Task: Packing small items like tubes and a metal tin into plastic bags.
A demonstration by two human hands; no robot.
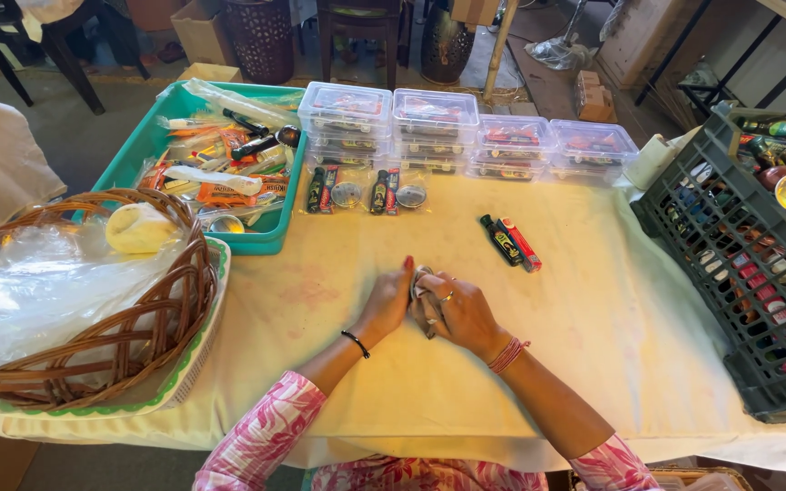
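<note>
Spreading across most of the view, the table [466,400] wears a cream cloth w/ faint pink stains. At its right edge sits a dark crate [730,264], slotted walls, packed w/ small bottles & metal bowls. On the left, a wicker basket [138,336] holds crumpled clear plastic & a pale round lump, resting on a green-edged tray. Behind that, a teal bin [138,150] is heaped w/ wrapped packets & tubes. Along the far edge runs a row of clear lidded boxes [466,136], stacked, each w/ small items inside. In front of them lie two clear packets [366,193], each w/ a dark bottle, a red stick & a round tin.

Nearer centre: a small dark bottle [500,240] & a red stick [520,244], side by side & touching, long axes running diagonally, far-left to near-right. They lie up & to the right of the hands, apart from them; right hand is nearer.

Left hand [386,305] & right hand [461,314] meet at mid-table, both curled shut on one small thing [424,293], greyish & crumpled, maybe cloth or wrapped plastic; can't tell which. It sits pinched btwn them, just above the cloth, mostly hidden by fingers. Left thumb points up, red nail showing. Right hand wears rings & a red thread at the wrist; left wrist has a dark band.
</note>
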